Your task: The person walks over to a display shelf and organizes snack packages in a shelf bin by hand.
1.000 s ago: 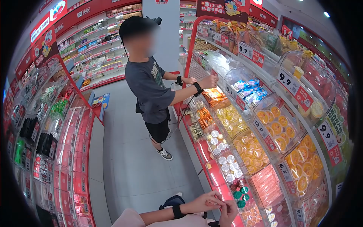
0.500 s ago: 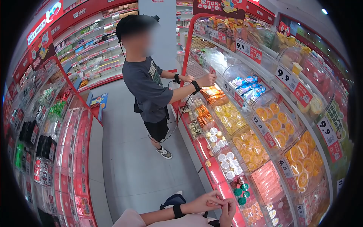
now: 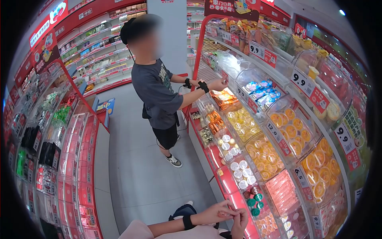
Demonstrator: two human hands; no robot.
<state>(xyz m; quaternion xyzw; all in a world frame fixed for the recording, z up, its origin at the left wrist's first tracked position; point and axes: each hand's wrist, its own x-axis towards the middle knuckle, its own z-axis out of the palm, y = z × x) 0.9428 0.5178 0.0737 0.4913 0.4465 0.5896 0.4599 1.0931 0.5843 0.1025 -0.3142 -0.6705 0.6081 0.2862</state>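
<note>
At the bottom of the head view, my left hand [image 3: 218,211] is closed, its wrist in a black band [image 3: 187,222]. My right hand [image 3: 239,224] meets it, thumb and fingers pinched together at the left fingertips. Whatever sits between the fingers, if anything, is too small to make out. Both hands are held in front of the lower shelf bins, nearest to green-capped jars [image 3: 254,202] and a bin of small orange-lidded cups [image 3: 267,226].
Another person [image 3: 157,91] in a dark shirt stands ahead in the aisle [image 3: 147,187], one hand [image 3: 218,84] at the right-hand shelf. Tiered clear bins hold yellow cups [image 3: 263,155], pink sticks [image 3: 281,189] and blue packets [image 3: 262,93]. A left rack [image 3: 69,147] lines the other side.
The other person's hands have shifted slightly, the far one drawing closer to the near wrist. The view has moved a little. My own hands stay together in the same pose.
</note>
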